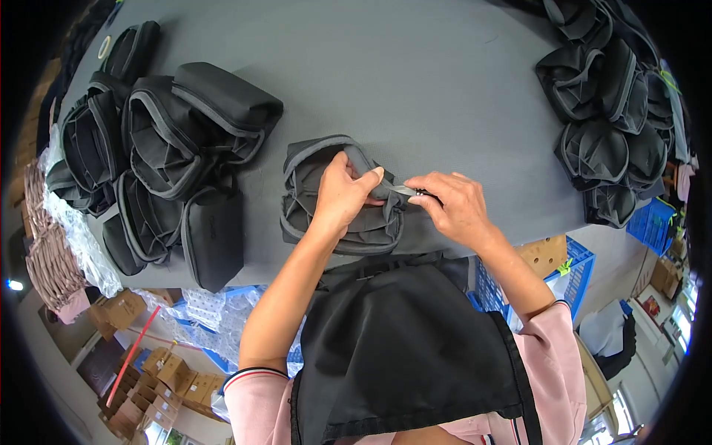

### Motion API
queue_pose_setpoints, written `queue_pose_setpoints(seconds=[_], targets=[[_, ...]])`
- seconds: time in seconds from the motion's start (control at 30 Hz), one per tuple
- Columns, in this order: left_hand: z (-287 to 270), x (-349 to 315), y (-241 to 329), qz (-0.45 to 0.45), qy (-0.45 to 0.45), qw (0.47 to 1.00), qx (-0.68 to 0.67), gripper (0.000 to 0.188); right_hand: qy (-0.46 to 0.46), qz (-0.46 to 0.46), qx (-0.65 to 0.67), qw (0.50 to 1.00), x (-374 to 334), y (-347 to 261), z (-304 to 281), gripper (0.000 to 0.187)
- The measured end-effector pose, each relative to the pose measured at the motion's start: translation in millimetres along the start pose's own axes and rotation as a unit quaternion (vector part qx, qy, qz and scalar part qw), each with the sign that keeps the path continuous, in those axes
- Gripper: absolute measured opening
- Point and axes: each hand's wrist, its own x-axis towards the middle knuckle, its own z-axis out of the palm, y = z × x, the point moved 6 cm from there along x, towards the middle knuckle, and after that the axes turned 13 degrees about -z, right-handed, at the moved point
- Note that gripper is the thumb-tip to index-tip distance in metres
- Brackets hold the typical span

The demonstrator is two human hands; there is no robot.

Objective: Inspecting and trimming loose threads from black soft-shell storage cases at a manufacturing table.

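Head view: left hand [345, 191] pinching open black pouch [304, 178], fabric folds [373, 222] inside.

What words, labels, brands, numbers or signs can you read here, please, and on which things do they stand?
None can be read.
Held pouch: no lettering shows.
Upright pouch at left: a faint mark, too small to read.
Boxes: any print is too small and blurred.

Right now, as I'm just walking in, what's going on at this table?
A person's left hand pinches the grey edging of an open black pouch on a grey table. The right hand holds a small silver-tipped tool at that edging. Similar pouches lie heaped to the left and right.
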Motion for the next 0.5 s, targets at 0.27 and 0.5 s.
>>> queue_pose_setpoints(seconds=[0.27,0.5], targets=[[0.1,-3.7,1.9,0.011,0.001,1.000,-0.010,0.026,0.109,0.187,0.188,0.958,-20.4,10.9,9.8,0.014],[-4.0,-31.4,32.9,0.114,0.145,0.886,0.425,0.062,0.193,0.296,0.320,0.879,-26.8,37.1,60.5,0.016]])
